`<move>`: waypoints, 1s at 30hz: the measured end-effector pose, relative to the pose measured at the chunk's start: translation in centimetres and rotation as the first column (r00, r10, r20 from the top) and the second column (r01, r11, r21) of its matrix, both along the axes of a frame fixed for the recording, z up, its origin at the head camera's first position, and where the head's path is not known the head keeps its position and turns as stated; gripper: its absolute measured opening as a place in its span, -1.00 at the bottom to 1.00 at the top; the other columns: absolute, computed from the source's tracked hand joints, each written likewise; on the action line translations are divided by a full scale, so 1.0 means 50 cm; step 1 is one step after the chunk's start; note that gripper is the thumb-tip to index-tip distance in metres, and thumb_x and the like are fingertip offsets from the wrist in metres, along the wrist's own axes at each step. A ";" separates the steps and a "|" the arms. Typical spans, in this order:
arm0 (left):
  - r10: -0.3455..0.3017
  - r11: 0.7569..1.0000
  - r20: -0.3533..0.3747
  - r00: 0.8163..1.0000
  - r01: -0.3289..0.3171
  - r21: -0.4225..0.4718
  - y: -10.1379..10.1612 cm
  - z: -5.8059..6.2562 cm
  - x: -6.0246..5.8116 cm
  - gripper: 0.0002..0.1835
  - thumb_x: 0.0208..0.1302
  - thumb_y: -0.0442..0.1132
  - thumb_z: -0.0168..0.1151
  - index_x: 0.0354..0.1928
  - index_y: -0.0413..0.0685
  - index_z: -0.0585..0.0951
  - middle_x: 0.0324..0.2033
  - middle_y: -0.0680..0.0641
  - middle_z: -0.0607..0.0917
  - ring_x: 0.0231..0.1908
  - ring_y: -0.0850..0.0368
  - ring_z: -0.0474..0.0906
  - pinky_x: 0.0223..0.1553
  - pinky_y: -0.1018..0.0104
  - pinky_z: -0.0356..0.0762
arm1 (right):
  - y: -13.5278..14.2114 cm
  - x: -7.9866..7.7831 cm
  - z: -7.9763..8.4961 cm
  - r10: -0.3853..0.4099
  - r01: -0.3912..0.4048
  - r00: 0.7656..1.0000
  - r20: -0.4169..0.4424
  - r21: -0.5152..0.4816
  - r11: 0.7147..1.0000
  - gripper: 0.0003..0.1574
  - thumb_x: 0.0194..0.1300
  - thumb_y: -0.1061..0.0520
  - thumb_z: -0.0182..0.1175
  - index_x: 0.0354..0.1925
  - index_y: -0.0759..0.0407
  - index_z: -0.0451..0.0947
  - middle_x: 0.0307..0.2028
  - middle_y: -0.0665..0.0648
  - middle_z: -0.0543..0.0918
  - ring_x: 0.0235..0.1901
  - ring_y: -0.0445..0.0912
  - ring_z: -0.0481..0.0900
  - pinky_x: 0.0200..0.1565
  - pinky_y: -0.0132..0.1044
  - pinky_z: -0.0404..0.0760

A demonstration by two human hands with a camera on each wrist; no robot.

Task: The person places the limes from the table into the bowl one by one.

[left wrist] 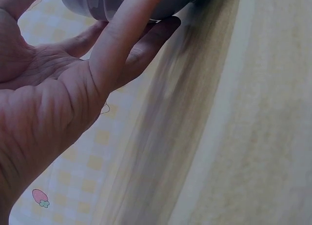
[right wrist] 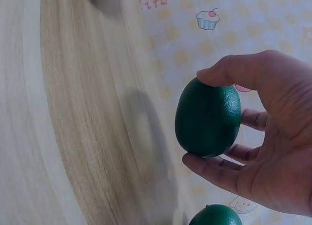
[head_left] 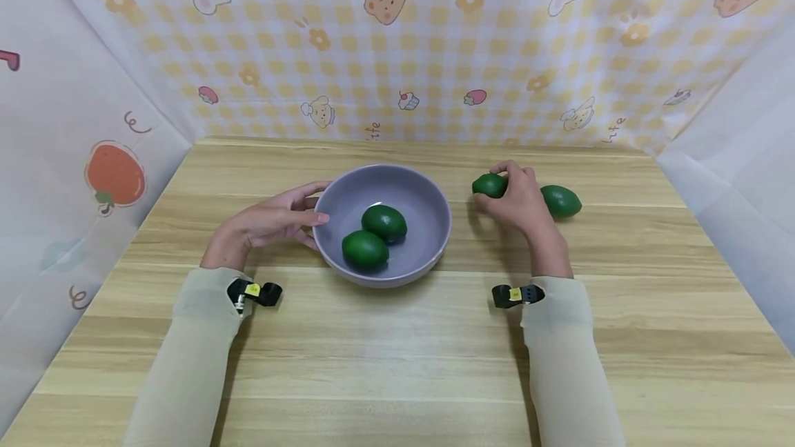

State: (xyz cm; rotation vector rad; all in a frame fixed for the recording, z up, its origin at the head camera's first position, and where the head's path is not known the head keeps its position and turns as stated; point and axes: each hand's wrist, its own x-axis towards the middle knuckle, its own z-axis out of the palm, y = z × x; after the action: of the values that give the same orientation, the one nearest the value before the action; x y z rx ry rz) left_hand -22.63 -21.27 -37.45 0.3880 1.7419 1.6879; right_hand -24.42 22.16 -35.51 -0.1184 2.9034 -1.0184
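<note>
A round grey-purple bowl (head_left: 428, 226) stands at the middle of the table, with two dark green limes (head_left: 365, 250) side by side inside it. My left hand (head_left: 273, 219) grips the bowl's left side, thumb over the rim and fingers along the outer wall. In the left wrist view the bowl (left wrist: 92, 3) shows only at the top edge. To the right of the bowl, my right hand (head_left: 515, 199) holds another lime (head_left: 489, 185). The right wrist view has this lime (right wrist: 207, 118) between thumb and fingertips, above its shadow. One more lime (head_left: 562, 201) lies just right of that hand.
The wood-grain table (head_left: 385, 364) ends at a yellow checked cloth (head_left: 348, 54) hung along the back. White sheeting (head_left: 56, 178) printed with a strawberry closes off the left side. A small black camera (head_left: 254, 291) sits at each sleeve cuff.
</note>
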 end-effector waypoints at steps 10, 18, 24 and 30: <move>0.013 1.000 0.006 1.000 -0.013 -0.008 0.002 -0.002 -0.001 -0.16 0.52 -0.40 0.12 0.70 -0.03 -0.02 0.56 -0.42 0.18 0.19 -0.13 0.65 0.04 -0.15 0.82 | -0.002 0.001 0.003 0.025 -0.024 1.000 0.009 -0.081 0.996 -0.18 0.40 -0.09 0.35 0.41 0.27 0.31 0.37 0.48 0.39 0.23 0.29 0.49 0.27 0.20 0.60; 0.014 1.000 0.006 1.000 -0.014 -0.004 0.002 0.000 0.002 -0.15 0.52 -0.38 0.13 0.70 -0.04 -0.03 0.56 -0.43 0.17 0.20 -0.13 0.65 0.05 -0.15 0.82 | -0.010 0.005 0.008 0.040 -0.027 0.997 0.060 -0.208 0.978 -0.12 0.39 -0.14 0.38 0.43 0.23 0.28 0.41 0.40 0.42 0.27 0.25 0.47 0.30 0.14 0.57; 0.018 1.000 0.013 1.000 -0.018 0.001 0.001 0.000 0.002 -0.15 0.52 -0.39 0.13 0.71 -0.04 -0.04 0.58 -0.44 0.15 0.22 -0.13 0.64 0.05 -0.16 0.81 | -0.015 0.005 0.012 0.045 -0.027 0.996 0.074 -0.229 0.973 -0.12 0.39 -0.15 0.38 0.44 0.21 0.27 0.41 0.39 0.40 0.29 0.24 0.45 0.31 0.14 0.55; 0.011 1.000 0.019 1.000 -0.011 0.005 0.004 0.000 0.000 -0.15 0.53 -0.39 0.12 0.71 -0.03 -0.04 0.57 -0.43 0.15 0.23 -0.13 0.62 0.07 -0.20 0.80 | -0.012 0.007 0.012 0.046 -0.022 0.995 0.094 -0.245 0.969 -0.09 0.38 -0.20 0.38 0.45 0.18 0.26 0.41 0.37 0.40 0.30 0.23 0.44 0.28 0.12 0.55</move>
State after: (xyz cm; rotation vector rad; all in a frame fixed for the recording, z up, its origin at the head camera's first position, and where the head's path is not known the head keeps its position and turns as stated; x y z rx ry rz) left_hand -22.64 -21.07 -37.45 0.3645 1.7289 1.6988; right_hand -24.07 21.58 -34.89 -0.1247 2.6684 -1.3309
